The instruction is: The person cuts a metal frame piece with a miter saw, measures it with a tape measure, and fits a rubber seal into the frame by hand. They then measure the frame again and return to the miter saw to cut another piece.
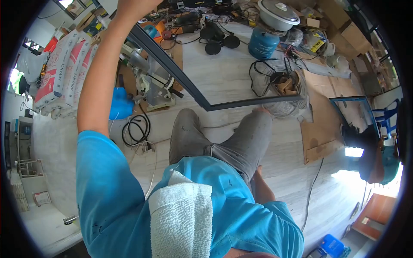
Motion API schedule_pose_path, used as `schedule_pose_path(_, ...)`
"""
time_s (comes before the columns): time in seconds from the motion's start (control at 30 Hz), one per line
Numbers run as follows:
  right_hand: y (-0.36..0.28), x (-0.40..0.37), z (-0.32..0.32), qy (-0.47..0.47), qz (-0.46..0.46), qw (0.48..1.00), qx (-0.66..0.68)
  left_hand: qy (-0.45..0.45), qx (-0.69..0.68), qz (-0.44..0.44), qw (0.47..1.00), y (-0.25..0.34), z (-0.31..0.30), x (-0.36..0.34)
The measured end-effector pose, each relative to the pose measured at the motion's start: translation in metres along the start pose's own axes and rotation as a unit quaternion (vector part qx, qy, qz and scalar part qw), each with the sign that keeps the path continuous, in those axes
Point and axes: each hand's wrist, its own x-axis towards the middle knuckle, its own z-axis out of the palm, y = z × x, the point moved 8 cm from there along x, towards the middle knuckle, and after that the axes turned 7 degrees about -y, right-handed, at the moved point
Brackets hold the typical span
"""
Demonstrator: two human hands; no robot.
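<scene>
My left arm is raised, and my left hand (pixel 140 5) is cut off by the top edge, so its fingers are out of sight. Close by is the upper end of a dark metal frame (pixel 176 71). It has one long bar slanting down to a corner above my knees and another running right. My right forearm (pixel 263 189) passes behind my right thigh, which hides most of that arm. A small patch of skin (pixel 261 110) shows beyond my right knee, just under the right-hand bar; whether my right hand grips the bar, I cannot tell.
A miter saw (pixel 157 88) and coiled black cable (pixel 137 130) lie left. Ahead stand a blue gas cylinder (pixel 262 43) and a wire coil (pixel 279 84). Cardboard (pixel 325 116) covers floor at right, where another frame (pixel 352 99) leans near a person (pixel 378 159). Bags (pixel 60 71) are stacked left.
</scene>
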Motion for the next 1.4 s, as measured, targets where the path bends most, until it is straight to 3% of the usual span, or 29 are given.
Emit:
schedule_pose_path(0.07,-0.056,0.025,-0.015,-0.039,-0.135,0.988,0.064,-0.011,0.031,-0.056,0.998,-0.019,0.01,-0.003)
schedule_pose_path(0.1,-0.088,0.039,-0.026,-0.063,-0.204,0.969,0.122,0.016,0.017,-0.04,0.999,-0.027,0.018,-0.008)
schedule_pose_path(0.17,-0.157,0.07,-0.06,-0.144,-0.343,0.89,0.264,0.067,-0.015,-0.006,0.998,-0.045,0.045,-0.026)
schedule_pose_path(0.2,-0.189,0.083,-0.079,-0.192,-0.377,0.846,0.325,-0.028,-0.069,-0.121,0.99,-0.068,0.075,-0.04)
schedule_pose_path(0.23,-0.216,0.095,-0.101,-0.237,-0.389,0.803,0.383,-0.001,-0.09,-0.101,0.991,-0.076,0.097,-0.05)
schedule_pose_path(0.27,-0.247,0.122,-0.114,-0.344,-0.335,0.752,0.452,0.026,-0.111,-0.083,0.99,-0.086,0.124,-0.062)
schedule_pose_path(0.3,-0.288,0.069,-0.132,-0.311,-0.302,0.757,0.489,0.056,-0.131,-0.065,0.988,-0.095,0.148,-0.079)
schedule_pose_path(0.33,-0.344,-0.009,-0.152,-0.276,-0.271,0.759,0.524,0.008,-0.141,-0.117,0.983,-0.107,0.182,-0.098)
schedule_pose_path(0.43,-0.369,0.019,-0.144,-0.273,-0.277,0.783,0.486,-0.11,-0.145,-0.252,0.951,-0.132,0.27,-0.172)
schedule_pose_path(0.47,-0.372,0.013,-0.133,-0.283,-0.302,0.78,0.469,-0.092,-0.177,-0.255,0.946,-0.136,0.288,-0.196)
schedule_pose_path(0.5,-0.365,0.019,-0.121,-0.264,-0.289,0.809,0.439,-0.076,-0.208,-0.259,0.94,-0.141,0.305,-0.222)
schedule_pose_path(0.57,-0.348,0.035,-0.099,-0.225,-0.263,0.861,0.372,-0.124,-0.244,-0.325,0.905,-0.158,0.336,-0.28)
schedule_pose_path(0.6,-0.346,0.017,-0.091,-0.142,-0.227,0.883,0.384,-0.146,-0.261,-0.359,0.884,-0.169,0.349,-0.312)
schedule_pose_path(0.67,-0.328,0.034,-0.059,-0.169,-0.243,0.898,0.326,-0.182,-0.266,-0.413,0.852,-0.2,0.387,-0.398)
schedule_pose_path(0.73,-0.31,0.063,-0.022,-0.187,-0.28,0.899,0.279,-0.216,-0.231,-0.452,0.834,-0.209,0.382,-0.453)
schedule_pose_path(0.77,-0.315,0.059,-0.009,-0.181,-0.269,0.91,0.26,-0.233,-0.193,-0.464,0.833,-0.206,0.368,-0.475)
schedule_pose_path(0.87,-0.329,0.045,0.033,-0.152,-0.235,0.945,0.17,-0.252,-0.157,-0.585,0.755,-0.225,0.358,-0.568)
schedule_pose_path(0.93,-0.35,0.027,0.056,-0.198,-0.214,0.949,0.12,-0.26,-0.119,-0.604,0.744,-0.237,0.353,-0.602)
schedule_pose_path(1.0,-0.358,0.024,0.073,-0.237,-0.219,0.943,0.073,-0.273,-0.116,-0.64,0.709,-0.247,0.352,-0.63)
schedule_pose_path(1.1,-0.369,0.031,0.076,-0.228,-0.208,0.95,0.05,-0.35,-0.117,-0.626,0.687,-0.267,0.373,-0.632)
schedule_pose_path(1.17,-0.384,0.037,0.079,-0.217,-0.207,0.952,0.058,-0.319,-0.144,-0.615,0.707,-0.283,0.39,-0.608)
schedule_pose_path(1.23,-0.396,0.058,0.078,-0.237,-0.221,0.945,0.04,-0.087,-0.234,-0.603,0.758,-0.302,0.411,-0.588)
schedule_pose_path(1.33,-0.413,0.073,0.081,-0.266,-0.22,0.938,0.04,-0.109,-0.255,-0.661,0.697,-0.314,0.43,-0.566)
schedule_pose_path(1.4,-0.423,0.073,0.085,-0.277,-0.204,0.938,0.038,-0.1,-0.219,-0.677,0.696,-0.314,0.428,-0.561)
